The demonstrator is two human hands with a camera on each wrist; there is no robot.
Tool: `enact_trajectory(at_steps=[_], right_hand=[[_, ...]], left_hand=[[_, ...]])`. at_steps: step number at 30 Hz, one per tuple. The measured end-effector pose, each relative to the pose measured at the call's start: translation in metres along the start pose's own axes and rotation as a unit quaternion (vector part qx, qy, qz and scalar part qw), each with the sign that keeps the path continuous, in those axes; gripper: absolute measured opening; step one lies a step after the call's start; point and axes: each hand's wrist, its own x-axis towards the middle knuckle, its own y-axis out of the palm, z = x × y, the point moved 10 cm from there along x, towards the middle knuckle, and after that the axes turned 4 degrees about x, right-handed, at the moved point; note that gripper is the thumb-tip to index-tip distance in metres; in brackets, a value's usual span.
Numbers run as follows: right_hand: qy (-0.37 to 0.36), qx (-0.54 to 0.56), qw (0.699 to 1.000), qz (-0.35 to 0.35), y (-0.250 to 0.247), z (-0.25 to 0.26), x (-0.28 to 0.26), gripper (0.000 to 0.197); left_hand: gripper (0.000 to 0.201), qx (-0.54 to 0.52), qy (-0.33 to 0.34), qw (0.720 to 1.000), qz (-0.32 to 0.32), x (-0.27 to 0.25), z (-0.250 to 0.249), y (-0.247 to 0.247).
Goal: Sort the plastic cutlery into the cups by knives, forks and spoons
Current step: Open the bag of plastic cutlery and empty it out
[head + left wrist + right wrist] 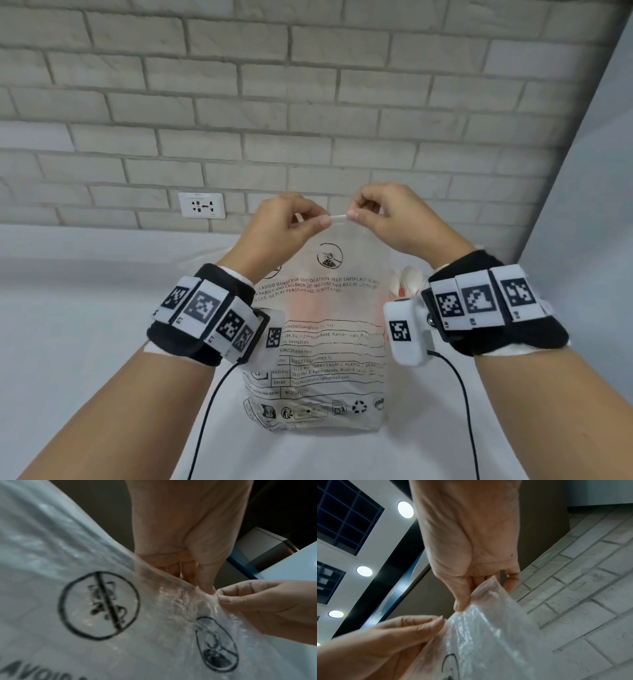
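Note:
A translucent plastic bag [325, 342] printed with black warning text hangs upright over the white table, held up by its top edge. My left hand [291, 222] pinches that edge on the left, and my right hand [380, 216] pinches it on the right, thumbs close together. Orange shapes show dimly through the bag. White plastic spoons [409, 281] peek out behind the bag's right side. In the left wrist view my left hand [197, 574] grips the crinkled bag [85, 601], with the right hand [257, 604] beside it. The right wrist view shows my right hand [467, 585] pinching the bag [488, 635].
A white brick wall [308, 85] stands behind the white table [85, 308], with a wall socket [201, 205] low on it. Black cables run from both wrist bands toward the near edge. A plain grey wall closes the right side.

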Motion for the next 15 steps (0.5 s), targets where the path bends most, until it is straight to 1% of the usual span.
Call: enact_trajectory(at_steps=[4,5,7,9,12,14,15], right_hand=[[-0.017,-0.004,0.999,0.037,0.016,0.000,-0.003,0.013],[-0.023,-0.007,0.999,0.039,0.017,0.000,-0.005,0.013],[-0.028,-0.013,0.999,0.020,0.015,-0.007,-0.007,0.013],[-0.013,-0.006,1.000,-0.008,0.008,-0.021,-0.010,0.013],[0.021,0.003,0.999,-0.040,-0.001,-0.049,-0.017,0.012],[0.042,0.019,0.998,-0.031,0.003,-0.062,-0.021,0.011],[0.051,0.029,0.998,-0.007,0.011,-0.065,-0.022,0.010]], left_hand=[[0.015,0.016,0.006,1.000,0.010,-0.002,-0.001,0.003],[0.015,0.019,0.003,1.000,0.018,-0.003,0.001,0.004],[0.014,0.038,-0.005,0.999,0.033,-0.009,0.011,0.001],[0.012,0.062,-0.021,0.997,0.034,-0.015,0.030,-0.010],[0.011,0.099,-0.055,0.994,0.007,-0.029,0.071,-0.042],[0.011,0.113,-0.075,0.991,-0.008,-0.039,0.094,-0.061],[0.010,0.120,-0.078,0.990,-0.012,-0.043,0.100,-0.066]])
